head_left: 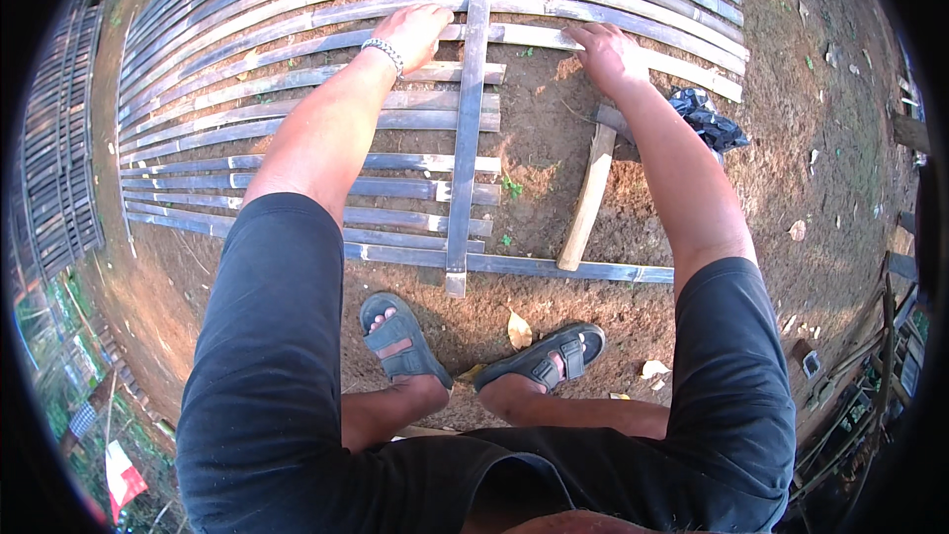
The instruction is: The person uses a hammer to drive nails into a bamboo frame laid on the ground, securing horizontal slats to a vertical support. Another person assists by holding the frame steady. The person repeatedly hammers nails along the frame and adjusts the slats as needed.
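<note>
Split bamboo slats (316,15) lie side by side on the ground, bending across the view, with a lengthwise bamboo strip (469,119) crossing over them. My left hand (413,35), with a chain bracelet at its wrist, is closed over a slat just left of that strip. To the right of the strip, my right hand (610,57) has its fingers bent over a bamboo slat (687,73); its fingertips are partly hidden. A hammer (589,200) with a wooden handle lies below my right hand, its head close to my forearm.
Black plastic (707,121) is crumpled beside my right forearm. Another slatted bamboo panel (61,138) lies at the far left. My sandalled feet (400,336) are near the lowest slat. Dry leaves (519,329) dot the soil, and wood scraps (870,376) line the right edge.
</note>
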`<state>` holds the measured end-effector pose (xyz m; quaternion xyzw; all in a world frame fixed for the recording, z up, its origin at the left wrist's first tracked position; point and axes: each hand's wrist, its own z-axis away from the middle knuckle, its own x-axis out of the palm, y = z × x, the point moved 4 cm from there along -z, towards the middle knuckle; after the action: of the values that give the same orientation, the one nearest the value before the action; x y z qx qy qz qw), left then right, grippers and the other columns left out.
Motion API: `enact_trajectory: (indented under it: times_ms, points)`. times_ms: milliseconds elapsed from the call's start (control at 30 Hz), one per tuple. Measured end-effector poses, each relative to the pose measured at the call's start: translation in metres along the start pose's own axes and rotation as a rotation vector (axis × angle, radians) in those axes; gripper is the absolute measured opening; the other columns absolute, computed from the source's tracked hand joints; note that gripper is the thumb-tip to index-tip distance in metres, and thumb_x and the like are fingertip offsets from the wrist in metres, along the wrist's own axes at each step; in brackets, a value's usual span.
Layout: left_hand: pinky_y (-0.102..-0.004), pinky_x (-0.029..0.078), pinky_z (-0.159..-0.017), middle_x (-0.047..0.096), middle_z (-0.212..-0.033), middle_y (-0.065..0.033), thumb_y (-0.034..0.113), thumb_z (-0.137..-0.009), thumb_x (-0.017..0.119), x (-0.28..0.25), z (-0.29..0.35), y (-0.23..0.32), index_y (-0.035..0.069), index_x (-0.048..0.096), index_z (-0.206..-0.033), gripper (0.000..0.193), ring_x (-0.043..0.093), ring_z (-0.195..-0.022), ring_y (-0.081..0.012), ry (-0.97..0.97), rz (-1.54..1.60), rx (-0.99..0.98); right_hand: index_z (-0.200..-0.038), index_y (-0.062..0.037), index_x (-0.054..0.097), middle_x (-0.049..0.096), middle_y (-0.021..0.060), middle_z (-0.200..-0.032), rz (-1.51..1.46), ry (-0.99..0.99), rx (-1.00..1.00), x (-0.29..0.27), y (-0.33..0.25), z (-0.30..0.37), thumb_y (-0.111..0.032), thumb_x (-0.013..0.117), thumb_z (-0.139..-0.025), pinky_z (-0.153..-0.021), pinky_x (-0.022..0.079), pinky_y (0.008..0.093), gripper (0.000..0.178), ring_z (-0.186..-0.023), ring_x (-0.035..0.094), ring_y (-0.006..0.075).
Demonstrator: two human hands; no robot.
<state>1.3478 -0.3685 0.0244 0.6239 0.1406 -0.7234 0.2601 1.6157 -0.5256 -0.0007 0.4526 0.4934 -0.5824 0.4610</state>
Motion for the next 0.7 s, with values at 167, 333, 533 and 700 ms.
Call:
enact_trajectory:
  times_ms: [167,333,533,700]
  points:
    - [-0.0436,0.050,-0.103,0.065,-0.123,-0.0120,0.006,-0.084,0.065,0.003,0.004,-0.003,0.009,0.061,-0.122,0.038,0.061,-0.118,-0.0330,0.016,0.034,-0.018,-0.133,-0.0232,0.065,0.065,0.0030,-0.132,-0.001,0.000,0.003,-0.006,-0.008,0.004,-0.015,0.055,-0.095,-0.110,0.044,0.0448,0.040,-0.129,0.056,0.0257]
    - [-0.0429,0.050,-0.104,0.064,-0.123,-0.0117,0.006,-0.084,0.066,0.002,0.002,-0.001,0.009,0.061,-0.122,0.039,0.060,-0.119,-0.0330,0.011,0.039,-0.012,-0.138,-0.0222,0.059,0.062,0.0049,-0.137,0.069,0.004,0.029,-0.002,-0.004,0.007,-0.021,0.061,-0.095,-0.112,0.043,0.0437,0.043,-0.131,0.054,0.0286]
    - [-0.0427,0.049,-0.105,0.063,-0.125,-0.0120,0.007,-0.084,0.067,0.007,0.003,-0.004,0.007,0.060,-0.124,0.040,0.059,-0.121,-0.0323,0.034,0.077,-0.018,-0.138,-0.0214,0.060,0.063,0.0059,-0.135,0.043,-0.012,0.098,-0.012,-0.015,0.010,-0.022,0.060,-0.096,-0.112,0.042,0.0433,0.042,-0.131,0.054,0.0281]
    - [-0.0431,0.048,-0.106,0.062,-0.127,-0.0124,0.006,-0.085,0.066,0.005,0.005,-0.002,0.008,0.059,-0.125,0.041,0.058,-0.122,-0.0323,0.019,0.076,-0.013,-0.135,-0.0213,0.061,0.064,0.0063,-0.133,0.027,-0.001,0.099,-0.012,-0.010,0.014,-0.021,0.060,-0.095,-0.112,0.041,0.0432,0.040,-0.130,0.054,0.0267]
